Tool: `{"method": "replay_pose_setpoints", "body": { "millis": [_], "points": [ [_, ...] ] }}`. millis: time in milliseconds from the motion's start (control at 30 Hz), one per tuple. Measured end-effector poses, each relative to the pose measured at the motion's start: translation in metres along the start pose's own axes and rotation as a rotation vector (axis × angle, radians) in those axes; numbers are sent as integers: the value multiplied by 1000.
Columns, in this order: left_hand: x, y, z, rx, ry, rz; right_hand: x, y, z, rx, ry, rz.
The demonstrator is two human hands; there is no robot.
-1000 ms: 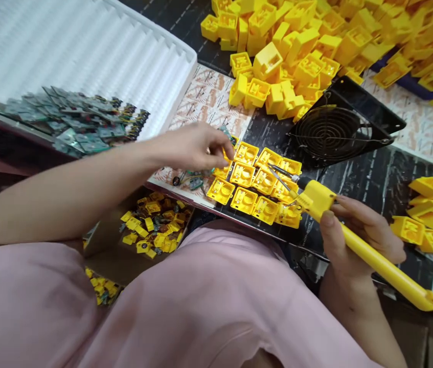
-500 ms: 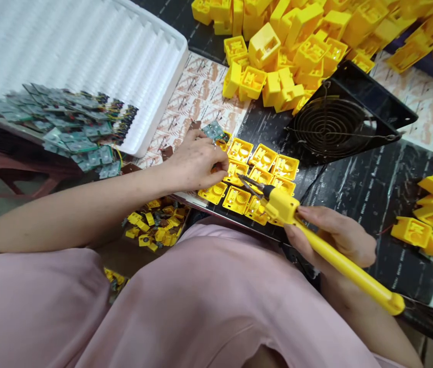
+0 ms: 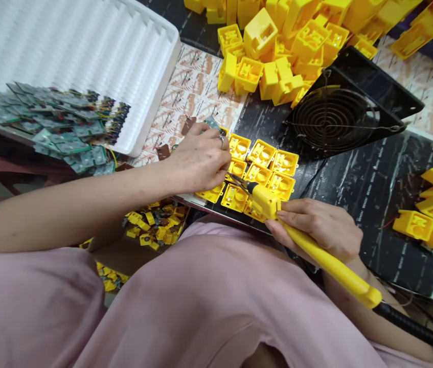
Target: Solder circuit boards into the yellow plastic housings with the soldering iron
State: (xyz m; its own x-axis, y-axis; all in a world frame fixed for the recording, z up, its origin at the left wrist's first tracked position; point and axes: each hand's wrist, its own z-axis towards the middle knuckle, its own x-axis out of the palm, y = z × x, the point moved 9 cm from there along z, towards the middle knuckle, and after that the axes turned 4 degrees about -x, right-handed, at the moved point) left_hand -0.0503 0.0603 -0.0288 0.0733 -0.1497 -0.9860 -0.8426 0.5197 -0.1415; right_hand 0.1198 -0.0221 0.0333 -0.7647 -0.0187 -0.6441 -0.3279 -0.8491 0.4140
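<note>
My right hand (image 3: 318, 227) is wrapped round the yellow handle of a corded soldering iron (image 3: 316, 250). Its dark, pronged tip (image 3: 243, 181) points left and comes close to the fingertips of my left hand (image 3: 201, 158). Those fingers are curled down over the left side of a grid of small open yellow plastic casings (image 3: 260, 174); whatever they pinch is hidden. Just beyond the knuckles, part of a green circuit board (image 3: 211, 121) shows. Small metal contacts and round perforated patches are visible inside the casings.
A white ribbed tray (image 3: 155, 97) at left holds many wired circuit boards (image 3: 70, 128). Yellow housings (image 3: 277, 61) are heaped at the back, beside a black fan (image 3: 339, 112). More housings (image 3: 415, 225) lie at right. Below the table edge, a box holds small yellow parts (image 3: 158, 225).
The soldering iron has moved left, its tip now nearer my left fingertips. My left hand has turned slightly and covers more of the circuit board. The whole view has shifted a little.
</note>
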Motion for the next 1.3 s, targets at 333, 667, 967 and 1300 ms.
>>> {"method": "replay_pose_setpoints", "body": {
  "millis": [333,667,967,1300],
  "points": [
    [3,-4,2,52,27,84,-5,5,7,-9,112,-11],
    [6,-4,2,80,5,84,-21,-11,-12,124,-19,-15],
    [-55,38,-14,-122,-293,-295,-27,-22,-33,177,-137,-167],
    [-18,90,-75,-575,-378,-28,-25,-21,-27,243,-145,-249]
  ]
}}
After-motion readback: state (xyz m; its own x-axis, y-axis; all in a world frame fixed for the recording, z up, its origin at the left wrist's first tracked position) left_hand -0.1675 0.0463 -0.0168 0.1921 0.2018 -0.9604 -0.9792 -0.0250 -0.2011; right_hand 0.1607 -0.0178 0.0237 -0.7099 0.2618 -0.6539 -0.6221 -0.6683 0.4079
